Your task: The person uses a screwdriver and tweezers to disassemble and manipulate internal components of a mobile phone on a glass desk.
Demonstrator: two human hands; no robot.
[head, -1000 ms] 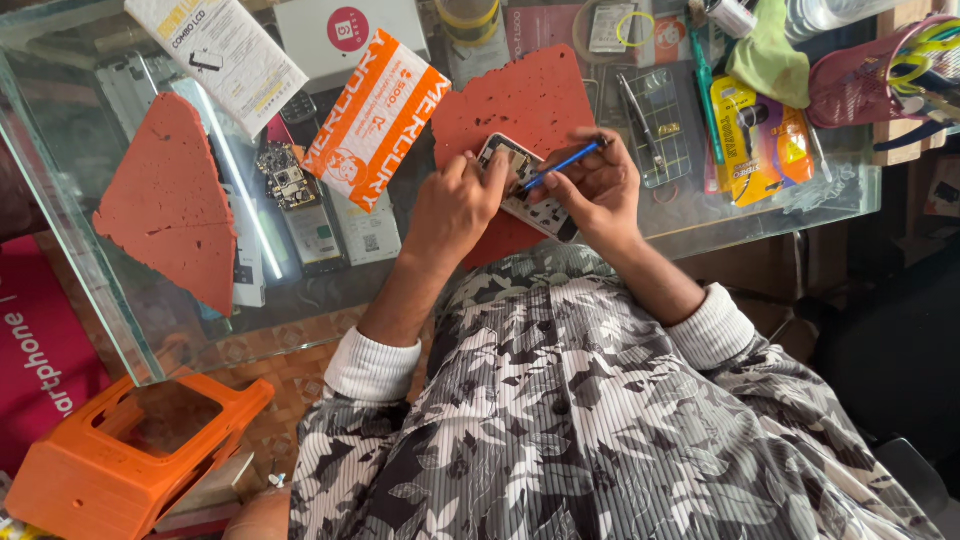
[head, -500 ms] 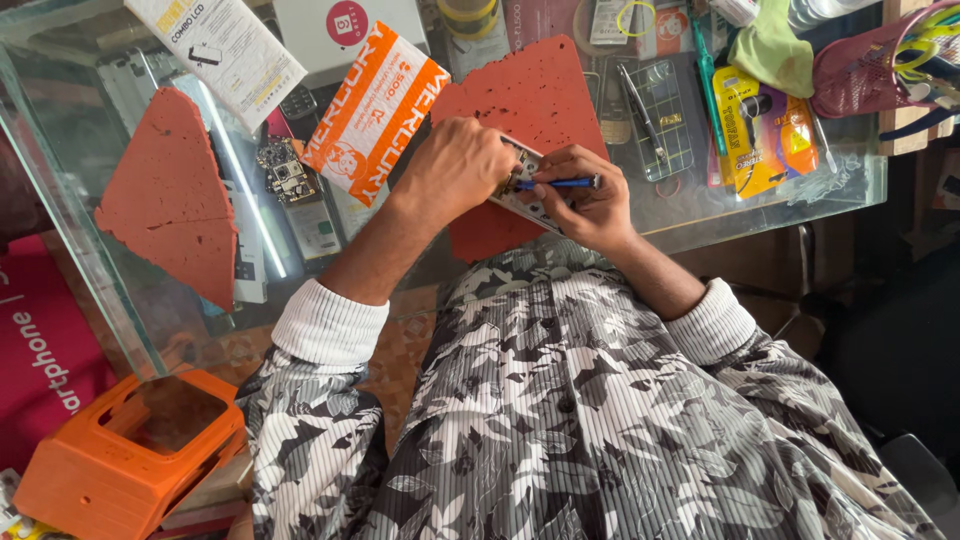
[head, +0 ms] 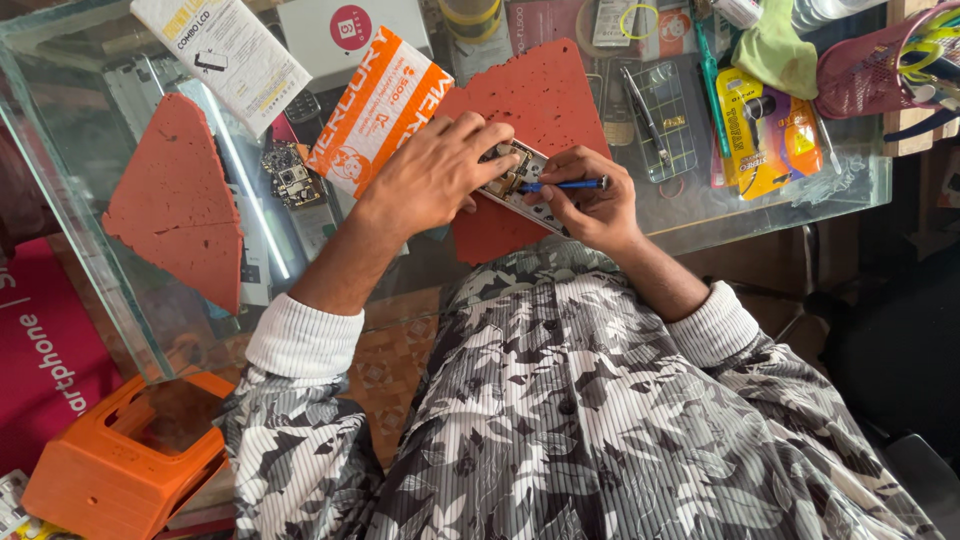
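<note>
My left hand clamps opened phone on pitted orange mat; right hand pinches slim blue screwdriver; glass surface.

Orange-and-white box on glass counter, torn red mat piece; pink basket; orange stool

Our left hand covers most of the opened phone, so we cannot see its upper end. The screwdriver tip is too small to tell what it touches. The pink basket at the tabletop's far right corner is cut off.
</note>
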